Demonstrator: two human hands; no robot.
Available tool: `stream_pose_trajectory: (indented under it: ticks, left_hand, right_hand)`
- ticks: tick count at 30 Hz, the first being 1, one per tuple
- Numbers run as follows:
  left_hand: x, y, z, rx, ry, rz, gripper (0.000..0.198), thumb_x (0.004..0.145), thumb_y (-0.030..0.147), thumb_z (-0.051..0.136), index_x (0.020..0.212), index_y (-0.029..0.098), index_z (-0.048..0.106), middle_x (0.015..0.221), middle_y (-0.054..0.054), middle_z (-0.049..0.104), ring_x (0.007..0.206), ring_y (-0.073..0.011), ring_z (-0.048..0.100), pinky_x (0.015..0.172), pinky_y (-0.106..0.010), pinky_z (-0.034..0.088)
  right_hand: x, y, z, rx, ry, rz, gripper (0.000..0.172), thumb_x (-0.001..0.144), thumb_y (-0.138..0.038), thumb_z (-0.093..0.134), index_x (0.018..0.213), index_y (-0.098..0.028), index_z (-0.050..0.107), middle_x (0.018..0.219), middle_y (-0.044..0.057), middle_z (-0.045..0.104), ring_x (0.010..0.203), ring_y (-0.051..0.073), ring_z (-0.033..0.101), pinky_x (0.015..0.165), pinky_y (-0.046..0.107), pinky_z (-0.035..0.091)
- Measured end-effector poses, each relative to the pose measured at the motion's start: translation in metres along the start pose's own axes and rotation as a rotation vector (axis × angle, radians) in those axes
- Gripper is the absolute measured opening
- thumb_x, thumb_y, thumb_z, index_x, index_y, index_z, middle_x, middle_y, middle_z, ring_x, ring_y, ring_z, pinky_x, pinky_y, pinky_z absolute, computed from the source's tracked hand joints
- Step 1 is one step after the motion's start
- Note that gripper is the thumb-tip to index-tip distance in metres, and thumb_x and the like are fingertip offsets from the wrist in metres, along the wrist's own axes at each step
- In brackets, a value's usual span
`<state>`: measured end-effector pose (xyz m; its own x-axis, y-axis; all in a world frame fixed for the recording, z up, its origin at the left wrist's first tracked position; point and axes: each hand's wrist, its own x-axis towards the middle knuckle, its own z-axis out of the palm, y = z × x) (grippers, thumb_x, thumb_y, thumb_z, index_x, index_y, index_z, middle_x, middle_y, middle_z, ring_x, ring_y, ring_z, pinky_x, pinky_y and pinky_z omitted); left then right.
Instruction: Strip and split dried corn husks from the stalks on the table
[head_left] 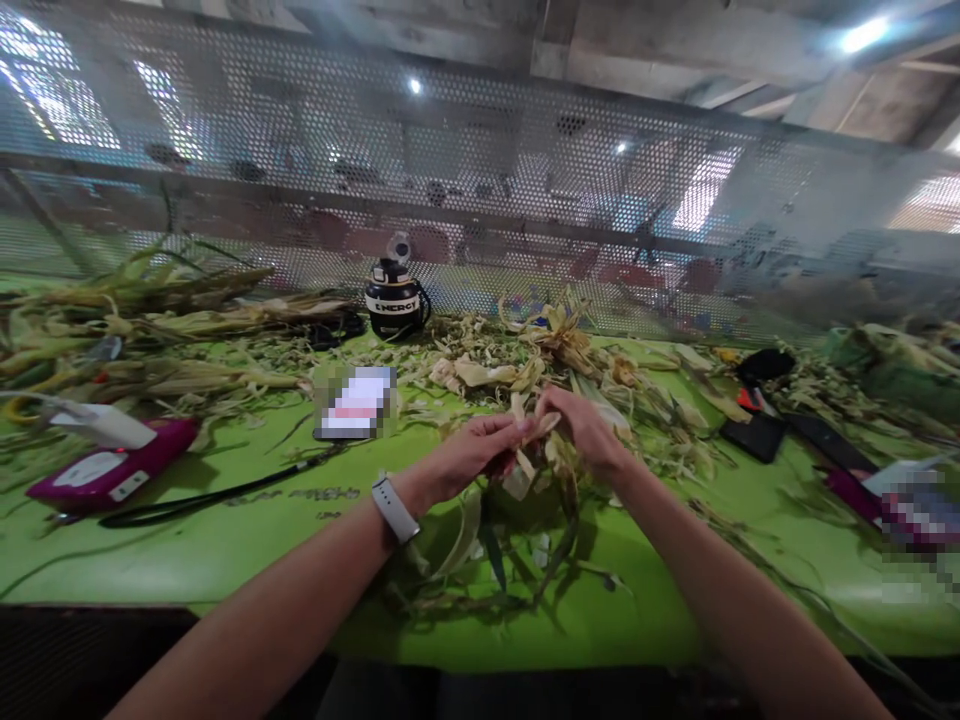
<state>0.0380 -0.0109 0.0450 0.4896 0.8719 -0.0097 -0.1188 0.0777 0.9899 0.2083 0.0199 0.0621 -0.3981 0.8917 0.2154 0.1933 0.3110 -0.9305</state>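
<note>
My left hand [480,447], with a pale watch band on the wrist, pinches a pale strip of corn husk [541,430] over the middle of the green table. On the same strip, from the other side, close the bent fingers of my right hand [589,430]. More husk ends hang below my fingers, partly hidden by them. Beneath lies a loose ring of twisted husks and leaves [469,603], its near edge on the table. Just beyond my hands is a heap of dry husk pieces [487,373].
A black jug labelled ENERGY [394,305] stands before a perforated metal screen [480,190]. Long corn leaves [150,325] cover the back left. A phone [356,403] with a strap, a magenta device [112,475] and a black phone [754,436] lie around on the green table [285,545].
</note>
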Motion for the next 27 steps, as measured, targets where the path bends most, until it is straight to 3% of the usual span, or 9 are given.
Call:
stream_pose_trajectory:
  ticks: [3,7,10,16,21,24,27]
  left_hand:
    - [0.004,-0.003,-0.001,-0.076,0.078,-0.038,0.040,0.070,0.054,0.065,0.078,0.015,0.063,0.054,0.005,0.046,0.044,-0.0045,0.037,0.041,-0.020,0.022]
    - [0.003,-0.002,0.001,-0.148,0.067,-0.068,0.034,0.068,0.046,0.071,0.076,0.015,0.060,0.055,0.005,0.048,0.044,-0.0044,0.040,0.042,-0.020,0.023]
    - [0.001,0.000,0.002,-0.161,0.058,-0.088,0.031,0.065,0.040,0.074,0.067,0.014,0.057,0.053,0.005,0.048,0.042,-0.0036,0.038,0.040,-0.020,0.023]
    - [-0.001,0.000,0.004,-0.094,0.014,-0.089,0.029,0.070,0.041,0.068,0.065,0.014,0.058,0.045,0.004,0.051,0.039,-0.0054,0.041,0.040,-0.020,0.027]
    - [0.004,-0.004,0.005,-0.181,0.115,-0.037,0.037,0.067,0.048,0.070,0.078,0.014,0.060,0.057,0.002,0.059,0.049,-0.0074,0.050,0.047,-0.020,0.035]
    - [0.009,-0.008,0.003,-0.272,0.197,0.023,0.038,0.065,0.048,0.072,0.078,0.015,0.057,0.060,0.004,0.056,0.052,-0.0069,0.050,0.050,-0.019,0.036]
    - [0.012,-0.009,0.002,-0.253,0.255,0.086,0.039,0.065,0.049,0.071,0.069,0.016,0.051,0.050,0.008,0.043,0.043,-0.0034,0.036,0.042,-0.018,0.025]
  right_hand:
    - [-0.001,-0.003,-0.003,-0.066,-0.012,-0.005,0.055,0.086,-0.061,0.032,0.057,-0.018,0.050,0.054,-0.001,0.047,0.052,0.011,0.042,0.051,0.025,0.035]
    - [0.001,-0.001,0.001,-0.174,-0.014,-0.041,0.051,0.082,-0.061,0.042,0.054,-0.018,0.045,0.052,-0.004,0.036,0.049,0.009,0.031,0.047,0.024,0.027]
    - [0.003,0.002,0.003,-0.219,0.000,-0.089,0.049,0.084,-0.059,0.041,0.057,-0.018,0.045,0.055,-0.003,0.038,0.052,0.010,0.033,0.049,0.024,0.028]
    - [0.006,0.003,-0.004,-0.271,0.167,-0.112,0.049,0.083,-0.059,0.043,0.054,-0.019,0.040,0.054,-0.004,0.032,0.053,0.010,0.030,0.050,0.024,0.027]
    - [0.000,-0.005,-0.007,-0.292,0.242,-0.073,0.054,0.086,-0.062,0.035,0.054,-0.019,0.044,0.050,-0.003,0.038,0.049,0.011,0.036,0.049,0.025,0.027]
    - [-0.007,-0.008,0.001,-0.434,0.130,-0.117,0.049,0.087,-0.055,0.039,0.055,-0.019,0.046,0.053,-0.002,0.043,0.051,0.011,0.039,0.050,0.025,0.028]
    - [-0.010,-0.007,0.011,-0.500,-0.004,-0.202,0.039,0.088,-0.047,0.043,0.060,-0.019,0.045,0.058,-0.002,0.043,0.055,0.011,0.040,0.054,0.024,0.030]
